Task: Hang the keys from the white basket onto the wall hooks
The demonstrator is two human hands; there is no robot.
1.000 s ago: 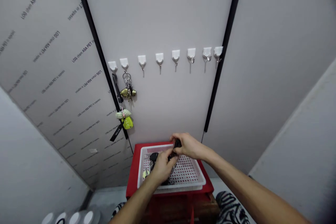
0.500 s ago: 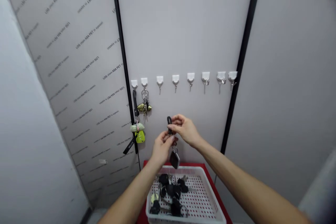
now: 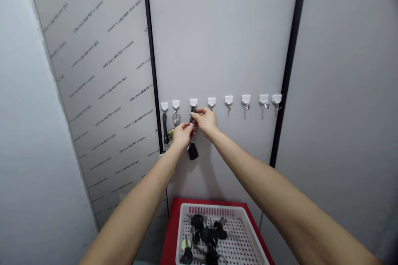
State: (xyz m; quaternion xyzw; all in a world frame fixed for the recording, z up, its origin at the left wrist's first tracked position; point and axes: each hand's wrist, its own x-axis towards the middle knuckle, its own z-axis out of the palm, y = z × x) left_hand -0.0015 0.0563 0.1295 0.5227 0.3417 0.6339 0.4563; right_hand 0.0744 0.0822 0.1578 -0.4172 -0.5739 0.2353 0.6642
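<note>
Both my hands hold a car key fob (image 3: 192, 151) by its black strap, up against the wall. My right hand (image 3: 205, 121) pinches the strap's upper loop just under the third white hook (image 3: 193, 102). Lower down, my left hand (image 3: 183, 134) closes its fingertips round the strap's bottom end. The dark fob with a silvery edge hangs below my fingers. Whether the loop sits over the metal hook, I cannot tell. Left of this, a key ring with a gold-coloured charm (image 3: 171, 133) hangs from the second hook, partly covered by my left hand. A black strap (image 3: 165, 129) hangs from the first hook.
Several more white hooks (image 3: 229, 100) run to the right along the wall panel. Below stands a white perforated basket (image 3: 245, 214) with several black-headed keys (image 3: 205, 235), on a red surface (image 3: 172, 215). Black strips (image 3: 287, 64) border the panel on both sides.
Both hands have moved up and slightly left with the car key fob, from above the basket to the third hook. The view has shifted a little.
</note>
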